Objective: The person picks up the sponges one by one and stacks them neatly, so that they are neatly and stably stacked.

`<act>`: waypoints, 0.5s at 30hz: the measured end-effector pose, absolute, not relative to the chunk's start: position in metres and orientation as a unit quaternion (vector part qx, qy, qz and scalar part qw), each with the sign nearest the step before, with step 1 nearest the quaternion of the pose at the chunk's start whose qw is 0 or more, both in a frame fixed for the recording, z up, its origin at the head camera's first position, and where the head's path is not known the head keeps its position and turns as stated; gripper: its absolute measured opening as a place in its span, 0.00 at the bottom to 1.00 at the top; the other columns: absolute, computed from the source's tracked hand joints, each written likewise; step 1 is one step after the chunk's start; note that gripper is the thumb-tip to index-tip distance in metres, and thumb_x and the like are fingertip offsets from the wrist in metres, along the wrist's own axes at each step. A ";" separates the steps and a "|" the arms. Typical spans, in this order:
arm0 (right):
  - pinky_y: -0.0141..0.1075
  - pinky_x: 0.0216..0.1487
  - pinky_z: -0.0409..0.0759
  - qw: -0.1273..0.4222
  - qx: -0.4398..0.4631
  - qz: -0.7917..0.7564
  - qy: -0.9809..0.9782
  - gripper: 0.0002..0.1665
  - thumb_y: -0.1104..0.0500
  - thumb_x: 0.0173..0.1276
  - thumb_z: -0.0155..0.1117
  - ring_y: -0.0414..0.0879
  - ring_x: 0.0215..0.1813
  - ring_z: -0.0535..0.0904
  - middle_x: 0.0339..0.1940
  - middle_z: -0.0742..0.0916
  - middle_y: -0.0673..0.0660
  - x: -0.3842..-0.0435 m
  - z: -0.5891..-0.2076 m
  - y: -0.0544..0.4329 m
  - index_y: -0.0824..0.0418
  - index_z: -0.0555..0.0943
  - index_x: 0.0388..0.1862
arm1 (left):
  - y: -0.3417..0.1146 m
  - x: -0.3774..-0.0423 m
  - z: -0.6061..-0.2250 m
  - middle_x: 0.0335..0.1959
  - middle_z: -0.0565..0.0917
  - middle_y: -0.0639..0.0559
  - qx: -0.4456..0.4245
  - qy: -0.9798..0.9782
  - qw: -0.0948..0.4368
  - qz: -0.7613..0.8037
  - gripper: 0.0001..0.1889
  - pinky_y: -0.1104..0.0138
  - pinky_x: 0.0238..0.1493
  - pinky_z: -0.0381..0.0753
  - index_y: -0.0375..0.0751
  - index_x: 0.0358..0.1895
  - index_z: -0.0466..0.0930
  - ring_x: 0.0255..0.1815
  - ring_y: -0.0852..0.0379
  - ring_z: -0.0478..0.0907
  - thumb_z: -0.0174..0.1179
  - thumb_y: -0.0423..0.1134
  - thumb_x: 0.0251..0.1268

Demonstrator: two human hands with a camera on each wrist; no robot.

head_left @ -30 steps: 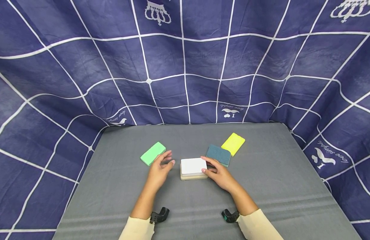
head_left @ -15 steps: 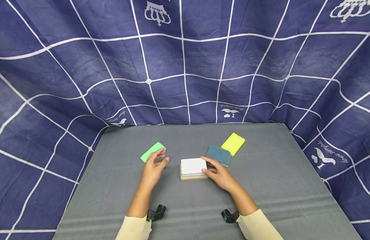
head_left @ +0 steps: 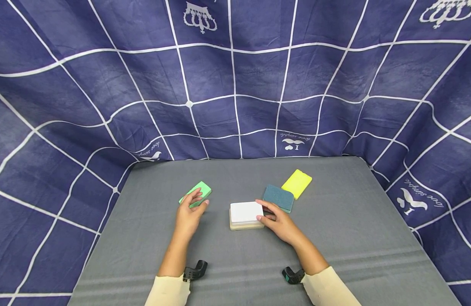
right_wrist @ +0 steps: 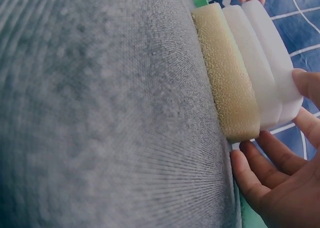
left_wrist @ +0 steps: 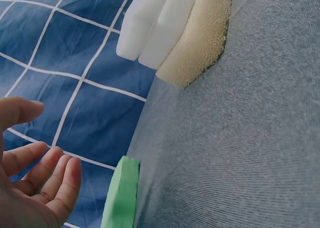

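Three sponges lie stacked in the middle of the table: a beige sponge (right_wrist: 225, 73) at the bottom, a lower white sponge (right_wrist: 250, 68) on it, and an upper white sponge (head_left: 246, 211) on top. My right hand (head_left: 282, 224) holds the stack's right end, thumb and index finger on the upper white sponge, other fingers curled beside the lower layers. Above the near part of a green sponge (head_left: 205, 190) at the left hovers my left hand (head_left: 187, 217), covering some of it. Its fingers are loosely bent and hold nothing; the left wrist view shows the green sponge (left_wrist: 122, 198) apart from them.
Behind my right hand a dark blue-green sponge (head_left: 278, 197) lies up against a yellow sponge (head_left: 296, 184). Grey cloth (head_left: 235, 263) covers the table. A blue curtain (head_left: 258, 114) with white lines hangs along the back and sides.
My left hand has moved left, away from the stack and over the green sponge. My right hand and the stacked sponges have stayed where they were.
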State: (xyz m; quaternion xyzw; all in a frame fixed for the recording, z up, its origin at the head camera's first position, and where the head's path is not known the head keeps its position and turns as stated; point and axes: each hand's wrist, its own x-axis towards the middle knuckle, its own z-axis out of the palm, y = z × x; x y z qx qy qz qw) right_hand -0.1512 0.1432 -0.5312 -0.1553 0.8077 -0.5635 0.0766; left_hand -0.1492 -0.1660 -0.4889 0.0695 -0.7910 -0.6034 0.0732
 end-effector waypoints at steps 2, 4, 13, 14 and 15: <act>0.45 0.65 0.79 0.078 -0.157 -0.565 0.807 0.32 0.53 0.72 0.67 0.57 0.72 0.73 0.72 0.76 0.59 -0.151 -0.531 0.144 0.49 0.72 0.74 | -0.168 -0.149 -0.490 0.63 0.77 0.45 0.079 -0.791 0.073 -0.603 0.30 0.70 0.55 0.78 0.40 0.71 0.72 0.67 0.47 0.75 0.66 0.36 0.65; 0.44 0.65 0.79 0.078 -0.158 -0.565 0.806 0.32 0.52 0.72 0.67 0.57 0.72 0.73 0.72 0.76 0.59 -0.151 -0.531 0.144 0.49 0.73 0.73 | -0.169 -0.149 -0.492 0.63 0.76 0.45 0.089 -0.792 0.072 -0.600 0.30 0.68 0.57 0.78 0.41 0.71 0.72 0.67 0.48 0.74 0.67 0.35 0.65; 0.48 0.66 0.78 0.078 -0.154 -0.562 0.809 0.32 0.55 0.72 0.66 0.57 0.72 0.73 0.72 0.76 0.60 -0.151 -0.532 0.143 0.50 0.72 0.74 | -0.179 -0.150 -0.502 0.64 0.75 0.45 0.117 -0.788 0.078 -0.600 0.32 0.81 0.51 0.74 0.41 0.72 0.70 0.67 0.49 0.74 0.68 0.34 0.64; 0.48 0.66 0.78 0.077 -0.154 -0.560 0.810 0.32 0.56 0.72 0.66 0.57 0.72 0.73 0.72 0.77 0.61 -0.150 -0.532 0.142 0.51 0.72 0.74 | -0.180 -0.150 -0.503 0.64 0.75 0.45 0.118 -0.789 0.079 -0.598 0.32 0.83 0.49 0.73 0.41 0.72 0.70 0.67 0.48 0.74 0.68 0.34 0.64; 0.49 0.66 0.78 0.075 -0.154 -0.558 0.812 0.32 0.57 0.73 0.66 0.58 0.72 0.73 0.71 0.77 0.61 -0.150 -0.532 0.142 0.52 0.72 0.74 | -0.182 -0.150 -0.505 0.64 0.75 0.45 0.120 -0.789 0.079 -0.598 0.33 0.84 0.48 0.72 0.40 0.72 0.70 0.67 0.48 0.74 0.68 0.35 0.64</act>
